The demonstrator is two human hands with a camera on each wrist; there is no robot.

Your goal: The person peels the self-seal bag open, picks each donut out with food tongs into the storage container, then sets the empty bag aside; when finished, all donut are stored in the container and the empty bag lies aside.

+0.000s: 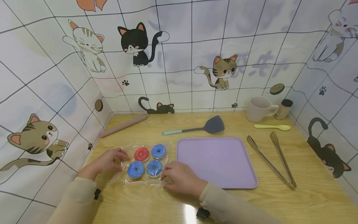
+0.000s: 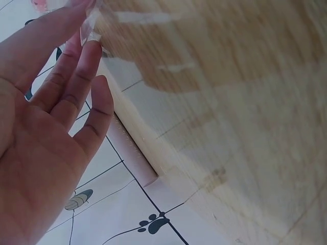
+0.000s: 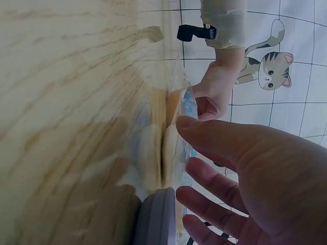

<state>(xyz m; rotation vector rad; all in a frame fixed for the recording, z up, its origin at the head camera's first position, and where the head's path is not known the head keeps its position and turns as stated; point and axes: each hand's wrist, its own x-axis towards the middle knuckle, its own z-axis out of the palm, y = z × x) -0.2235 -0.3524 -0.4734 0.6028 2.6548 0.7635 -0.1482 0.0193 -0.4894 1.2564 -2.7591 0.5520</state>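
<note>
A clear plastic bag (image 1: 144, 181) lies flat on the wooden table, holding one red sprinkled donut (image 1: 137, 157) and three blue ones, such as the blue donut (image 1: 158, 156) at the upper right. My left hand (image 1: 107, 160) pinches the bag's left edge between thumb and fingertips, where the film bunches up in the left wrist view. At the opposite edge is my right hand (image 1: 181, 177), its thumb and fingers apart and the fingertips right at the film. In the right wrist view the bag's left side rises slightly beside the left hand.
A purple tray (image 1: 212, 161) lies just right of the bag. Behind are a rolling pin (image 1: 124, 126) and a spatula (image 1: 213, 124). Metal tongs (image 1: 268, 160), a yellow spoon (image 1: 271, 127), a mug (image 1: 258, 109) and a spice jar (image 1: 283, 110) are at the right.
</note>
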